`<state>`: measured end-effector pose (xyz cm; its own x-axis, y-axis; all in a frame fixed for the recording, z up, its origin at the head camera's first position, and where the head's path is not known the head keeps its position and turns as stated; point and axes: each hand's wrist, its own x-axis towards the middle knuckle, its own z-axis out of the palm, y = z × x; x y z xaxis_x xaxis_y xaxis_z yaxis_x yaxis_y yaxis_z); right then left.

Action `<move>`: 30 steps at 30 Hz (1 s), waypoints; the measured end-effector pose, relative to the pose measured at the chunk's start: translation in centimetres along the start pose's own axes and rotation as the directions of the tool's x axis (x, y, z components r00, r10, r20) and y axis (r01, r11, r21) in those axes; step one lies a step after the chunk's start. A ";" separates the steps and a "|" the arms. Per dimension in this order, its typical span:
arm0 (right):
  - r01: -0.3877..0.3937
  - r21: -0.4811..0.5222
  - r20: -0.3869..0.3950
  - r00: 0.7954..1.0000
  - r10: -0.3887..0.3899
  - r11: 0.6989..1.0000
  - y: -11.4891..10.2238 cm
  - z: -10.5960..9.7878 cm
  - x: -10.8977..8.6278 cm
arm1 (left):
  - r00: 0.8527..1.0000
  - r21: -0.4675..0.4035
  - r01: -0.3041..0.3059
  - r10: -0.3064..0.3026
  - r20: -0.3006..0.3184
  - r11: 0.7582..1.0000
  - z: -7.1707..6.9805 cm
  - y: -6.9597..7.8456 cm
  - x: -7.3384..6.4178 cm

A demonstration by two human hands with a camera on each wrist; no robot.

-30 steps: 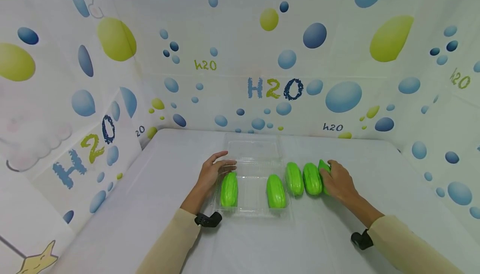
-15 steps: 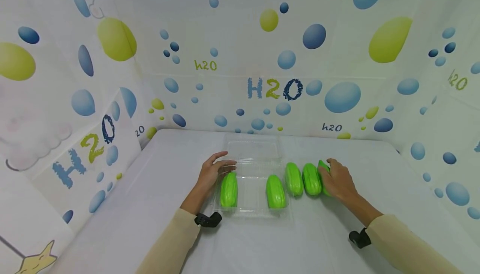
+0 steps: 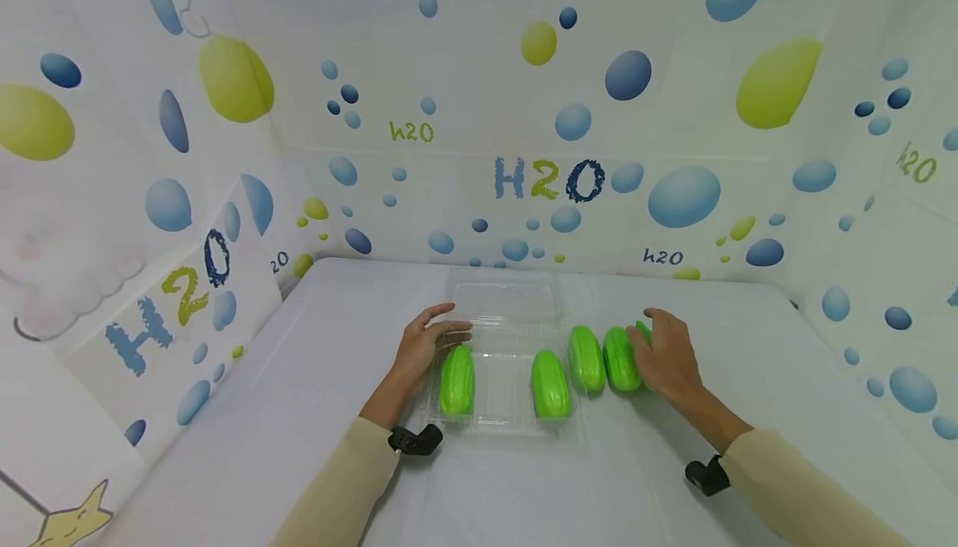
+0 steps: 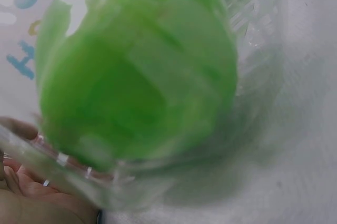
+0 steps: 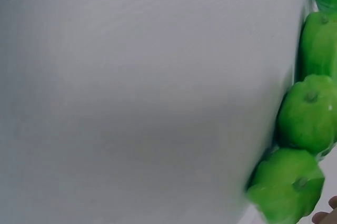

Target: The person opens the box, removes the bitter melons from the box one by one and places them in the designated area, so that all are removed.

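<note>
A clear plastic clamshell box (image 3: 497,389) lies with its lid (image 3: 505,293) laid back. In it are two plump, ribbed green gourds, a left gourd (image 3: 457,381) and a right gourd (image 3: 550,385). My left hand (image 3: 419,352) rests at the box's left rim, fingers loosely bent over it near the left gourd. Right of the box stand three more in a row: the near gourd (image 3: 587,359), the middle gourd (image 3: 621,359) and the end gourd (image 5: 288,184). My right hand (image 3: 669,356) is over the end gourd, covering most of it, thumb overlapping the middle one.
A white-covered table (image 3: 644,480) bears everything. Behind it hangs a patterned curtain (image 3: 449,48) with blue and yellow-green spots. Black bands with camera units sit on both wrists, the left unit (image 3: 416,439) close to the box's front corner.
My right hand has shifted slightly left over the end gourd, its index finger lifting and its thumb moving across the middle gourd. The left hand and the box have stayed put.
</note>
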<state>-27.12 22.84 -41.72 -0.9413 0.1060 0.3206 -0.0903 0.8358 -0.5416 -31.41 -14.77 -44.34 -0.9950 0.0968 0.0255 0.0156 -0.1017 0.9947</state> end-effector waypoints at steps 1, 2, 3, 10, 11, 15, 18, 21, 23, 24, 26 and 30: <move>0.005 0.008 -0.007 1.000 -0.004 1.000 -0.2 0.0 0.0 | 1.000 -0.003 0.002 -0.002 0.001 1.000 0.0 0.0 0.0; 0.011 0.015 -0.017 1.000 -0.010 1.000 -0.5 0.0 0.1 | 1.000 -0.004 0.004 -0.004 0.002 1.000 0.0 0.1 0.1; 0.016 0.021 -0.024 1.000 -0.016 1.000 -0.7 0.0 0.1 | 1.000 -0.003 0.007 -0.007 0.002 1.000 0.0 0.1 0.1; 0.022 0.044 -0.028 0.999 -0.020 0.999 -2.4 0.0 0.4 | 1.000 0.007 0.026 -0.026 0.012 1.000 0.1 0.8 0.1; 0.014 0.047 -0.024 1.000 -0.013 0.999 -2.6 0.0 0.4 | 1.000 0.009 0.028 -0.028 0.014 1.000 0.1 0.9 0.0; -0.015 0.077 -0.005 1.000 0.015 0.997 -3.4 0.3 0.3 | 1.000 0.007 0.020 -0.020 0.012 1.000 0.1 1.0 0.0; -0.021 0.102 0.012 1.000 0.020 0.995 -4.3 0.5 0.3 | 1.000 0.005 0.010 -0.010 0.002 1.000 0.0 0.5 0.1; -0.024 0.126 0.034 0.999 0.020 0.992 -5.3 0.8 0.1 | 1.000 0.012 0.006 -0.006 -0.005 1.000 -0.1 0.1 0.3; -0.016 0.135 0.044 0.999 0.011 0.991 -5.8 1.2 -0.1 | 1.000 0.016 0.006 -0.006 -0.004 1.000 -0.1 0.0 0.2; -0.012 0.143 0.049 0.999 0.005 0.990 -6.0 1.4 -0.3 | 1.000 0.016 0.008 -0.008 -0.004 1.000 -0.1 0.0 0.2; 0.007 0.154 0.051 0.999 -0.015 0.988 -6.2 1.8 -0.6 | 1.000 0.012 0.015 -0.015 -0.003 1.000 0.0 0.1 0.1; 0.042 0.168 0.053 0.997 -0.051 0.985 -6.7 2.3 -1.0 | 1.000 0.004 0.028 -0.028 0.007 1.000 0.0 0.1 0.2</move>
<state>-26.34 15.88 -40.21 -0.9514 0.0342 0.3061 -0.1829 0.7368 -0.6509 -31.59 -14.78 -44.21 -0.9943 0.1064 -0.0017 -0.0119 -0.0945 0.9955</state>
